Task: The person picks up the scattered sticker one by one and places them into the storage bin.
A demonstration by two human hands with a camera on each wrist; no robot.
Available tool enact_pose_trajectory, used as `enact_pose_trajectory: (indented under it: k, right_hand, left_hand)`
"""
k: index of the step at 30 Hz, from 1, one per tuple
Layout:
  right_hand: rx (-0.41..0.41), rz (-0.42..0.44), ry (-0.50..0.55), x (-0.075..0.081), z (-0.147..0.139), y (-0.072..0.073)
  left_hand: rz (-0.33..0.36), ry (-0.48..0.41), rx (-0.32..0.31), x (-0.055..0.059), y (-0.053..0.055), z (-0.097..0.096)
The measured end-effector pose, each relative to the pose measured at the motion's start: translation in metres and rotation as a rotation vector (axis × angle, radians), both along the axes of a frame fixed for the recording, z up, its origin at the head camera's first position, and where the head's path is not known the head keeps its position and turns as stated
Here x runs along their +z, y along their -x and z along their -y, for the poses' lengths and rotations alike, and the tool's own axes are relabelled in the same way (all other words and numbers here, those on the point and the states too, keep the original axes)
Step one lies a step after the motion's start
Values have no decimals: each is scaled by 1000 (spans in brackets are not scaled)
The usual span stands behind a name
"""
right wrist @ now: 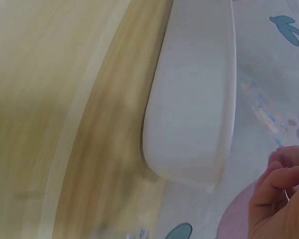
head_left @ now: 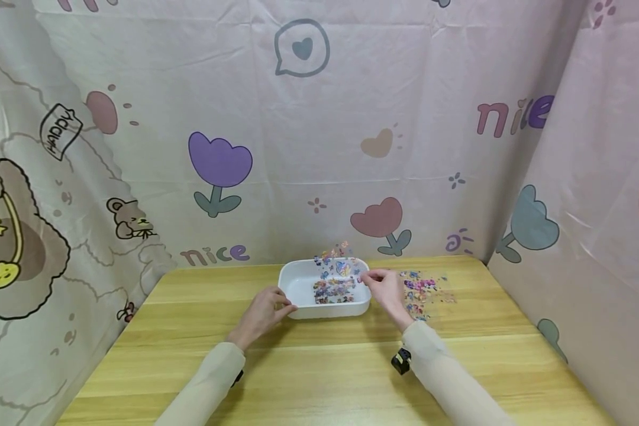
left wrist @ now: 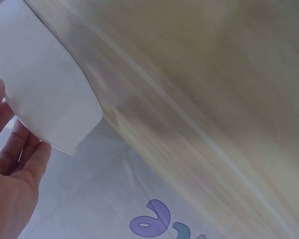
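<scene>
A white rectangular plastic container (head_left: 327, 311) stands near the back of the wooden table. My left hand (head_left: 263, 309) rests at its left end, thumb and fingers gripping the rim, as the left wrist view also shows with the container's wall (left wrist: 45, 74). Over the container's right part, my right hand (head_left: 386, 289) pinches the edge of a clear sticker sheet (head_left: 344, 268) with small colourful prints. In the right wrist view this sheet (right wrist: 265, 117) stands tilted beyond the fingertips. More printed clear sheets (head_left: 334, 291) lie inside the container, towards its right side.
Right of the container, several similar clear sticker sheets (head_left: 420, 290) are spread on the table (head_left: 341, 367), partly behind my right hand. A printed cloth curtain (head_left: 309, 148) hangs close behind the table and along both sides.
</scene>
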State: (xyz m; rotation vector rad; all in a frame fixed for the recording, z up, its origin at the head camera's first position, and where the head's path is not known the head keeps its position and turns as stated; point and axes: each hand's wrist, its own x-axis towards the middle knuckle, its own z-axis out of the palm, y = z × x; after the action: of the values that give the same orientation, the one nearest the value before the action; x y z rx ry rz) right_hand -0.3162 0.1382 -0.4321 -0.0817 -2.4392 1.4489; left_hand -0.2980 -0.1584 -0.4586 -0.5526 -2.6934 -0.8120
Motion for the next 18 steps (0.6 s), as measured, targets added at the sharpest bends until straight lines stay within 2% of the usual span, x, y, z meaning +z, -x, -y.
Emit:
enact_pose_trajectory:
  k: [9, 18]
  right_hand:
    - [49, 51, -37, -7, 23, 6]
    - [135, 36, -137, -6, 47, 7]
  left_hand:
    - [12, 6, -15, 0, 0, 0]
    - [-6, 9, -17, 0, 1, 1]
